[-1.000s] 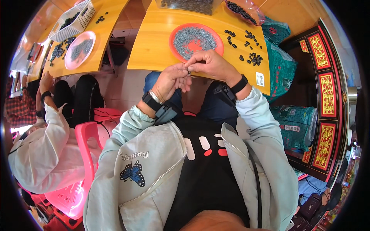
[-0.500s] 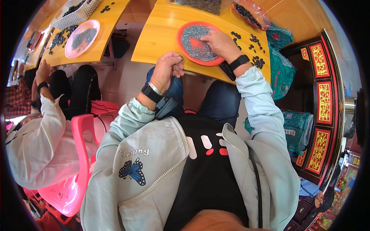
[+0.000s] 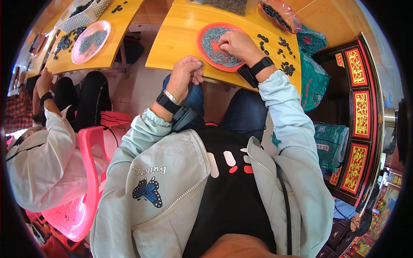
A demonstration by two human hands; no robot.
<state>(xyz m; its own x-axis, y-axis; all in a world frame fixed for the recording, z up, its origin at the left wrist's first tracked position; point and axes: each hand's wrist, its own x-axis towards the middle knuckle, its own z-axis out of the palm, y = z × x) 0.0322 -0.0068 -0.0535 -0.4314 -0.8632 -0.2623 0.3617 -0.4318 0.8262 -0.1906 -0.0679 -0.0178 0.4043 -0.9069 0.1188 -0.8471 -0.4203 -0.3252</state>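
A round red plate (image 3: 200, 43) at the front of the yellow table holds a layer of small, slender grey metal pieces (image 3: 221, 56) that look like screws. Over it, my right hand (image 3: 241, 44) dips its fingertips among the pieces, thumb and fingers pinched; what they hold is hidden. My left hand (image 3: 186, 75) hovers just off the table's front edge, left of the plate, fingers curled. A small dark piece (image 3: 201, 63) shows at its thumb and forefinger, too small to name. Several round black parts (image 3: 288, 68) lie in groups right of the plate.
The yellow table (image 3: 172, 38) carries a clear tray of dark parts (image 3: 228, 5) and a pinkish bowl of black parts (image 3: 279, 17). Green bags (image 3: 313, 86) stand against its right side. At left, a co-worker's hand (image 3: 44, 81) is near another table with a pink plate (image 3: 91, 42).
My right hand has shifted slightly left over the plate, its fingertips still among the grey pieces. My left hand has barely moved.
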